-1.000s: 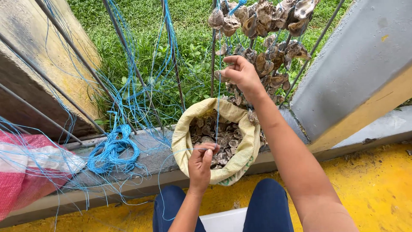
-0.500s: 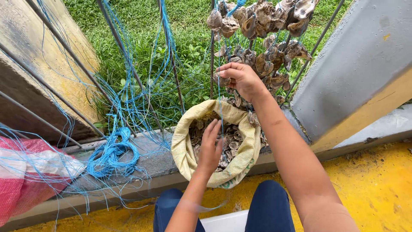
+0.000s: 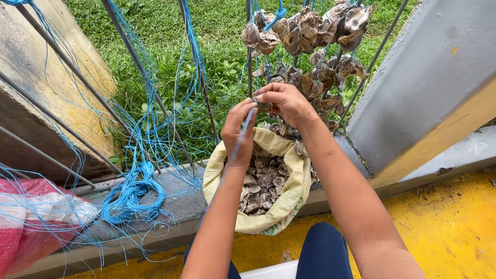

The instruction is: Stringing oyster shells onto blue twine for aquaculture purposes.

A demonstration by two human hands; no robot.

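Red-and-white woven sack (image 3: 23,227): at the concrete ledge's (image 3: 186,199) left end. Coil of blue twine (image 3: 132,196): on the ledge, strands trailing up the metal bars (image 3: 142,70). Left hand (image 3: 238,135): pinching a blue strand. Oyster shell (image 3: 263,107): grey-brown, rough, held above the open tan sack (image 3: 292,194) of shells. Right hand (image 3: 287,103): fingers pinched on that shell. Strung oyster shells (image 3: 310,36): hanging from the bars, upper right.

The right hand (image 3: 287,103) hides most of the small shell (image 3: 264,107) it pinches. The shell cluster (image 3: 310,36) above it is cut off by the top edge. Below the left hand (image 3: 238,135), the sack (image 3: 289,196) hides its deeper shells.
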